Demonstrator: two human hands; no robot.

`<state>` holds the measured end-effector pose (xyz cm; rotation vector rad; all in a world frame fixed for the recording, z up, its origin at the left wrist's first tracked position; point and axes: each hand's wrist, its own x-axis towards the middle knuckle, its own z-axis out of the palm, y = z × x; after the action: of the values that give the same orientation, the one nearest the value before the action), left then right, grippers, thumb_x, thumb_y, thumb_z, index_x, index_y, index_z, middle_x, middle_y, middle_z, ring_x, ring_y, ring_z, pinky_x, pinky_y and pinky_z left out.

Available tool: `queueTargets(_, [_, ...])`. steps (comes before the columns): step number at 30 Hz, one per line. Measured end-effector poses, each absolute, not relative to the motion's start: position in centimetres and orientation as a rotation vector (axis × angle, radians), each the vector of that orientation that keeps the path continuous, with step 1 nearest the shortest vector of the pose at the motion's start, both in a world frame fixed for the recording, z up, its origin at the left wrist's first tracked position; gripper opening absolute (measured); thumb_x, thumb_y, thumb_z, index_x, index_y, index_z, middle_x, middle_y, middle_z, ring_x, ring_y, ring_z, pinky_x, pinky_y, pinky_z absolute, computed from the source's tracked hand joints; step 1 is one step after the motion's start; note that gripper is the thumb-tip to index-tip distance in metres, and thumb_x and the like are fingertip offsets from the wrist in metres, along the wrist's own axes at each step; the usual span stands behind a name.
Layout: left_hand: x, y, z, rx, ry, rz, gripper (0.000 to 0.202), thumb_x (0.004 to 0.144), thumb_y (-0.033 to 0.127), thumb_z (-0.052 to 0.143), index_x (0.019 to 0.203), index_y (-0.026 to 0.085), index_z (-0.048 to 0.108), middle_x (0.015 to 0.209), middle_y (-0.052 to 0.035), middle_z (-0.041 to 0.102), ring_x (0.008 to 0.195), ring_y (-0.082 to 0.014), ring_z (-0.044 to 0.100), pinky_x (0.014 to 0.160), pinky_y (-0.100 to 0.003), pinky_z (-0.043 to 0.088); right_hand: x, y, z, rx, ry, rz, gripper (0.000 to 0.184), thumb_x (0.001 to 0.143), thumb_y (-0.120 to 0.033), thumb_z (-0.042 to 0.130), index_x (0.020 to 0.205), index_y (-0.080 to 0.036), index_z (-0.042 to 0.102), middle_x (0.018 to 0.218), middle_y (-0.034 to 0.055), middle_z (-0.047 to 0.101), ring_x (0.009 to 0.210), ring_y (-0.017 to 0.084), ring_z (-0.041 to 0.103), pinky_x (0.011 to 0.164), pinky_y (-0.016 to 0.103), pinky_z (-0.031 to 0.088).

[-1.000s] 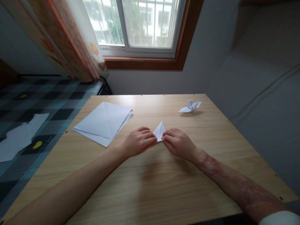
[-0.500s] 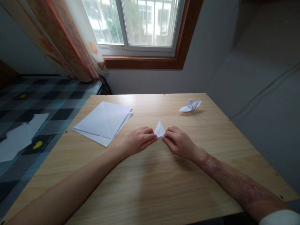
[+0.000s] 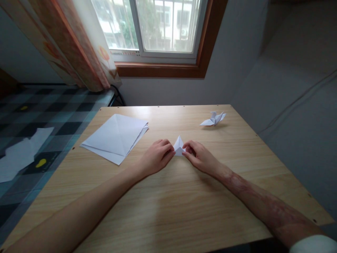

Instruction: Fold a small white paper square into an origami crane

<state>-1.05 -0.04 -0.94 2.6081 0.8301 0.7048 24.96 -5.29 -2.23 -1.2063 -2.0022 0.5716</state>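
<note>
A small white folded paper piece (image 3: 179,146) lies on the wooden table (image 3: 168,207) with its point aimed away from me. My left hand (image 3: 157,158) pinches its left lower corner with curled fingers. My right hand (image 3: 198,156) pinches its right lower corner, fingers bent over the edge. Both hands rest on the tabletop near its middle.
A stack of white paper sheets (image 3: 116,137) lies at the table's left. A finished white paper bird (image 3: 213,119) sits at the far right. A bed with a checked cover (image 3: 39,119) and loose paper (image 3: 21,153) is to the left. A window is ahead.
Both hands have shifted slightly away from me with the folded piece; the right fingers have lifted and curled more over its right edge.
</note>
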Motion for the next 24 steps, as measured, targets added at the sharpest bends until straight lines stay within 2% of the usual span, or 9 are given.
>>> queueTargets(3, [-1.09, 0.01, -0.87, 2.6, 0.825, 0.705, 0.019, 0.111, 0.027, 0.056, 0.101, 0.02, 0.07, 0.111, -0.0097, 0.071, 0.103, -0.0241, 0.067, 0.094, -0.04, 0.055, 24.96, -5.3, -2.06, -1.175, -2.059, 0.511, 0.004, 0.103, -0.019, 0.072, 0.105, -0.022, 0.071, 0.096, 0.0047, 0.07, 0.093, 0.024, 0.066, 0.088, 0.038, 0.052])
queueTargets(7, [-1.23, 0.26, -0.8, 2.595, 0.841, 0.656, 0.02, 0.112, 0.03, 0.055, 0.101, 0.021, 0.069, 0.114, -0.009, 0.072, 0.106, -0.0249, 0.067, 0.099, -0.043, 0.054, 25.32, -5.13, -2.2, -1.106, -2.044, 0.481, 0.008, 0.1, -0.019, 0.076, 0.106, -0.024, 0.075, 0.11, 0.0084, 0.072, 0.109, 0.028, 0.066, 0.098, 0.044, 0.053])
queueTargets(13, [-1.17, 0.11, -0.79, 2.591, 0.91, 0.663, 0.015, 0.108, 0.03, 0.06, 0.099, 0.022, 0.068, 0.112, -0.0082, 0.072, 0.105, -0.026, 0.066, 0.097, -0.043, 0.054, 25.65, -4.79, -2.39, -1.116, -1.981, 0.52, 0.012, 0.097, -0.014, 0.075, 0.093, -0.025, 0.073, 0.109, 0.0065, 0.074, 0.109, 0.028, 0.065, 0.102, 0.047, 0.051])
queueTargets(18, [-1.05, -0.04, -0.66, 2.599, 0.925, 0.668, 0.014, 0.107, 0.03, 0.061, 0.098, 0.022, 0.066, 0.111, -0.0084, 0.072, 0.105, -0.0263, 0.066, 0.096, -0.043, 0.055, 25.45, -4.9, -2.12, -1.142, -1.991, 0.508, 0.013, 0.095, -0.012, 0.076, 0.095, -0.024, 0.071, 0.114, 0.0066, 0.072, 0.113, 0.027, 0.064, 0.104, 0.046, 0.049])
queueTargets(24, [-0.84, -0.22, -0.76, 2.635, 0.966, 0.659, 0.01, 0.108, 0.027, 0.057, 0.108, 0.021, 0.065, 0.111, -0.0087, 0.072, 0.104, -0.0267, 0.068, 0.095, -0.044, 0.056, 25.34, -4.9, -1.95, -1.17, -1.999, 0.499, 0.011, 0.096, -0.013, 0.075, 0.096, -0.024, 0.072, 0.113, 0.0072, 0.071, 0.113, 0.028, 0.063, 0.104, 0.046, 0.049])
